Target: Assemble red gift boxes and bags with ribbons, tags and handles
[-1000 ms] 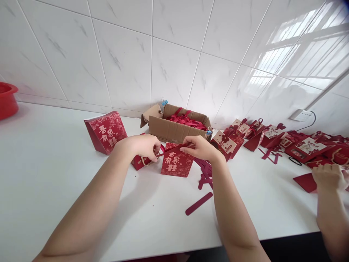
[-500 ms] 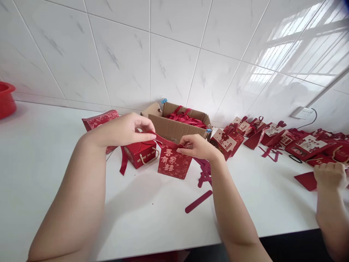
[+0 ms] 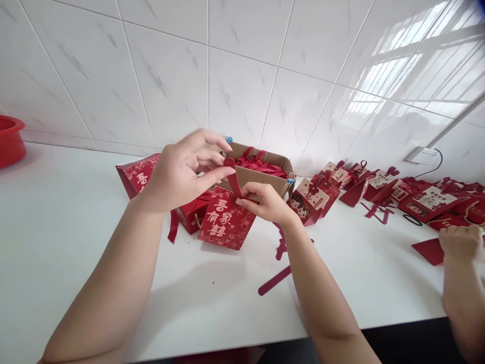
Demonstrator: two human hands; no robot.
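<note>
A red gift box (image 3: pixel 226 222) with white Chinese characters hangs tilted over the white table. My right hand (image 3: pixel 263 202) pinches its top right edge, where a dark red strap (image 3: pixel 234 178) stands up. The strap's rounded upper end is between the thumb and fingers of my left hand (image 3: pixel 189 169), whose other fingers are spread. Behind the held box, partly covered by it, sits another red box (image 3: pixel 187 215) with a gold cord handle. A dark red ribbon (image 3: pixel 173 227) dangles next to that one.
An open cardboard box (image 3: pixel 261 176) full of red straps stands by the tiled wall. Loose strips (image 3: pixel 275 280) lie near my right forearm. Finished-looking red boxes (image 3: pixel 308 199) line the right side, where another person's hand (image 3: pixel 460 245) rests on a red piece. A red basin (image 3: pixel 11 141) is far left.
The strap, stretched sideways before, now points upward from the box. My left hand has risen and moved right; the box has shifted left and tilted.
</note>
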